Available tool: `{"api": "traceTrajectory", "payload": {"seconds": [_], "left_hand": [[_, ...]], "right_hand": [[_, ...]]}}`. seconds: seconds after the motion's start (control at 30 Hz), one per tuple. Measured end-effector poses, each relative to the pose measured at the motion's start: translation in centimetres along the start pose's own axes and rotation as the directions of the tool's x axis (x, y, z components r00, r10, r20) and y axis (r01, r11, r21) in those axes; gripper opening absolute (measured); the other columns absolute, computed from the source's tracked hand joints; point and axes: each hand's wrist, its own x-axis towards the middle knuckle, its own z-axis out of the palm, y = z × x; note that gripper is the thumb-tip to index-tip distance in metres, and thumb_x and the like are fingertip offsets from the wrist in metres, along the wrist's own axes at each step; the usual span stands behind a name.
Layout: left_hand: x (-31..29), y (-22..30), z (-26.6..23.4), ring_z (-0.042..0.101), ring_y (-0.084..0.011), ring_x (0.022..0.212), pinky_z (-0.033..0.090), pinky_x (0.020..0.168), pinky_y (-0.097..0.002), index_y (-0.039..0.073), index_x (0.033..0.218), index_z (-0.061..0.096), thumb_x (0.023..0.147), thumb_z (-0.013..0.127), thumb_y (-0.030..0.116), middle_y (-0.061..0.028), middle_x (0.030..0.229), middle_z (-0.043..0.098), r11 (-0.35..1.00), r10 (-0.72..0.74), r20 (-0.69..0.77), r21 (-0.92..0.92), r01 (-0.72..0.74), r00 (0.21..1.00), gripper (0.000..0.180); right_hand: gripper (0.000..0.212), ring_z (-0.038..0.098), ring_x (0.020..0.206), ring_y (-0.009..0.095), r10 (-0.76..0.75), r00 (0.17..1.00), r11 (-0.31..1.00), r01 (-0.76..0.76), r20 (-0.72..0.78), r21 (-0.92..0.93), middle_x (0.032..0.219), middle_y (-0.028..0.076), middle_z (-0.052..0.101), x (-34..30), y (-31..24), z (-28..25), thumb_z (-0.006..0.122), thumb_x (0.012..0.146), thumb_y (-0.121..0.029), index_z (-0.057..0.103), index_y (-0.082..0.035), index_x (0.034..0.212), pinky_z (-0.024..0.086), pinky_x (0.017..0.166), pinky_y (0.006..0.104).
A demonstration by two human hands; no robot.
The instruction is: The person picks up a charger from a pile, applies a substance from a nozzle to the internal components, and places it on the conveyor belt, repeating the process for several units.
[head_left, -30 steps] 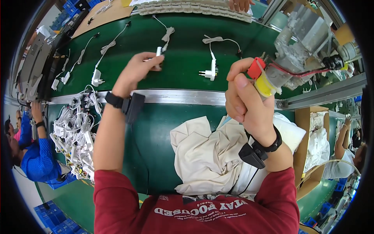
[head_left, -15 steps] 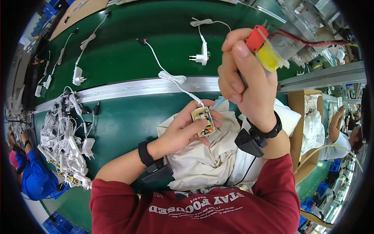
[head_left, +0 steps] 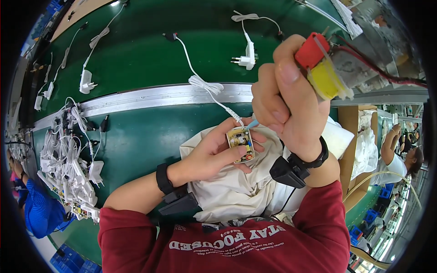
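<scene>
My left hand (head_left: 211,152) holds an opened power adapter (head_left: 238,142) above a cream cloth, with its thumb across the lower part of the exposed circuit board. From its top end a white cord (head_left: 211,95) runs away across the metal rail. My right hand (head_left: 291,98) is closed around a dispensing tool (head_left: 325,79) with a red block, a yellow part and dark red wires. Below that fist a pale blue nozzle (head_left: 251,123) shows, its tip at the board's upper right corner. Whether it touches cannot be told. The tool's grip is hidden by my fingers.
White plug adapters with cords, including one plug adapter (head_left: 246,58), lie on the green belt (head_left: 145,59) beyond the metal rail (head_left: 136,102). To the left is a tangled adapter pile (head_left: 68,168). A cardboard box (head_left: 348,159) stands at right; other people sit at both sides.
The blue nozzle has come down and left to the board's top corner. My right hand and tool shifted slightly in view. The plug adapters on the belt sit slightly differently in the picture.
</scene>
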Motion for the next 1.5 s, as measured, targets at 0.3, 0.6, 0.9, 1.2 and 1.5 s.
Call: {"api": "traceTrajectory", "payload": {"seconds": [0.3, 0.6, 0.9, 1.2, 1.5], "left_hand": [[0.0, 0.2, 0.0, 0.052, -0.0235, 0.115, 0.056, 0.079, -0.0345, 0.008, 0.142, 0.02, 0.095, 0.046, 0.009, -0.0128, 0.127, 0.048, 0.999, -0.03, 0.001, -0.044, 0.03, 1.0, 0.053], [0.2, 0.5, -0.7, 0.054, -0.0211, 0.113, 0.056, 0.077, -0.0332, 0.006, 0.136, 0.031, 0.095, 0.043, 0.007, -0.0133, 0.125, 0.05, 0.984, -0.037, -0.099, -0.176, 0.019, 0.994, 0.042], [-0.1, 0.7, -0.8, 0.057, -0.0189, 0.107, 0.057, 0.076, -0.0322, 0.006, 0.132, 0.037, 0.094, 0.042, 0.006, -0.0134, 0.122, 0.054, 0.952, 0.044, -0.106, -0.295, -0.074, 0.993, 0.038], [0.1, 0.9, -0.9, 0.056, -0.0194, 0.109, 0.057, 0.078, -0.0341, 0.005, 0.132, 0.036, 0.095, 0.041, 0.007, -0.0142, 0.123, 0.052, 0.95, 0.036, -0.101, -0.306, -0.065, 0.994, 0.038], [0.1, 0.9, -0.4, 0.053, -0.0232, 0.114, 0.048, 0.094, -0.0445, 0.003, 0.137, 0.029, 0.096, 0.039, 0.012, -0.0146, 0.128, 0.046, 0.905, 0.004, -0.064, -0.424, -0.031, 0.998, 0.043]], "right_hand": [[0.021, 0.025, 0.034, 0.005, -0.053, 0.999, 0.997, 0.054, 0.004, -0.055, 0.047, -0.001, 0.033, 0.0, 0.0, 0.1, 0.047, 0.094, -0.026, 0.042, -0.006, 0.097, 0.021, 0.033, 0.0217], [0.027, 0.024, 0.033, 0.006, 0.066, 0.998, 0.998, -0.066, 0.009, -0.009, 0.046, -0.001, 0.033, -0.7, -1.6, 0.6, 0.048, 0.095, -0.032, 0.04, -0.006, 0.099, 0.021, 0.032, 0.0222], [0.026, 0.024, 0.033, 0.006, 0.041, 0.998, 0.994, -0.036, 0.042, -0.101, 0.046, -0.001, 0.033, -1.1, -1.2, 0.8, 0.047, 0.095, -0.032, 0.037, -0.009, 0.091, 0.02, 0.032, 0.0227], [0.028, 0.024, 0.033, 0.006, 0.032, 0.995, 0.992, -0.02, 0.091, -0.127, 0.046, -0.001, 0.033, -1.1, -0.9, 0.0, 0.047, 0.095, -0.034, 0.037, -0.008, 0.092, 0.02, 0.032, 0.0228], [0.029, 0.024, 0.033, 0.006, 0.031, 0.992, 0.997, -0.022, 0.12, -0.077, 0.046, -0.001, 0.033, -1.3, -0.8, 0.6, 0.047, 0.095, -0.034, 0.035, -0.009, 0.093, 0.022, 0.032, 0.0227]]}}
